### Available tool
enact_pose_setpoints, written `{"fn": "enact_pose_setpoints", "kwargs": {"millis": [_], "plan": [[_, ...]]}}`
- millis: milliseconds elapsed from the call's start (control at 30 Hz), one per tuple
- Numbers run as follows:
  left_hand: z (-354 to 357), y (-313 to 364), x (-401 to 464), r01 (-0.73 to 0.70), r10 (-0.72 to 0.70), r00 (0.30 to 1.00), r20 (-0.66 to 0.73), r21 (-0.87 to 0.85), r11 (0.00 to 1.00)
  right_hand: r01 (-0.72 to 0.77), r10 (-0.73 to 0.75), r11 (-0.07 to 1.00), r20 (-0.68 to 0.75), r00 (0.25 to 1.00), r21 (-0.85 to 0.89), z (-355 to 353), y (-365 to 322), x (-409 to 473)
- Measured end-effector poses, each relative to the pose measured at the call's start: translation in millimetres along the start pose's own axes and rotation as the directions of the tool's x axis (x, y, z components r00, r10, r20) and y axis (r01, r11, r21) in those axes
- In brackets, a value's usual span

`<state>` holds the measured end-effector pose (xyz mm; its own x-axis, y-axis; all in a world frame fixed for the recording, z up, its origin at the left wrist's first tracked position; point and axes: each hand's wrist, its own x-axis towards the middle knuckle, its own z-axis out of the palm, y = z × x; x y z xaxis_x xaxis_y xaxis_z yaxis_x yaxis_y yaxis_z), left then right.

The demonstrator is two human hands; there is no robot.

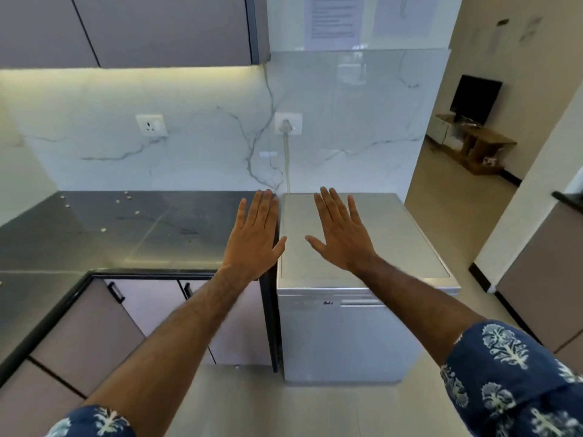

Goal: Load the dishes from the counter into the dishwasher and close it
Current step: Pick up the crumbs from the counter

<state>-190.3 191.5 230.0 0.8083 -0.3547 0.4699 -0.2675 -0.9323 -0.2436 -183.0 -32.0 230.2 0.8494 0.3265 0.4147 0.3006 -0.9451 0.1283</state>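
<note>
On the far left, our dark counter point(94, 228) runs along the marble wall, and we see no dishes on the part in view, only a few small round bits scattered near its back edge; what they are we cannot tell. That reads to us either as dishes lying outside the view or as loading already finished.

Moving right, our left hand point(252, 234) is held out flat, fingers straight and together, thumb apart, hovering over the seam where the counter ends; it grips nothing. Just beside it our right hand point(342, 231) is spread the same way, palm down, over the lid of the dishwasher point(344, 335). Both look raised in the air rather than pressing, though we cannot be sure of contact.

The dishwasher stands right against the counter's end, its door upright and shut, its cord point(287, 159) running up to the wall socket. We judge the bare, flat hands as a resting pose, free for whatever comes next.
</note>
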Motion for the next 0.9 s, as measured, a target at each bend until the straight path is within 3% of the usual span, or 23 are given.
{"fn": "enact_pose_setpoints", "kwargs": {"millis": [300, 600, 900], "plan": [[15.7, -119.0, 13.6, 0.106, -0.106, 0.994, -0.004, 0.073, 0.992, 0.086, -0.084, 0.996, -0.074, 0.994, 0.034, 3.6, -66.1, 111.2], [58.0, -298.0, -24.2, 0.239, -0.255, 0.962, 0.094, 0.154, 0.959, 0.206, -0.197, 0.974, -0.096, 0.976, 0.098, 39.6, -215.0, 231.4], [109.5, -420.6, -59.4, 0.36, -0.395, 0.898, 0.192, 0.194, 0.912, 0.349, -0.35, 0.915, -0.032, 0.936, 0.204, 102.5, -329.4, 313.8]]}}
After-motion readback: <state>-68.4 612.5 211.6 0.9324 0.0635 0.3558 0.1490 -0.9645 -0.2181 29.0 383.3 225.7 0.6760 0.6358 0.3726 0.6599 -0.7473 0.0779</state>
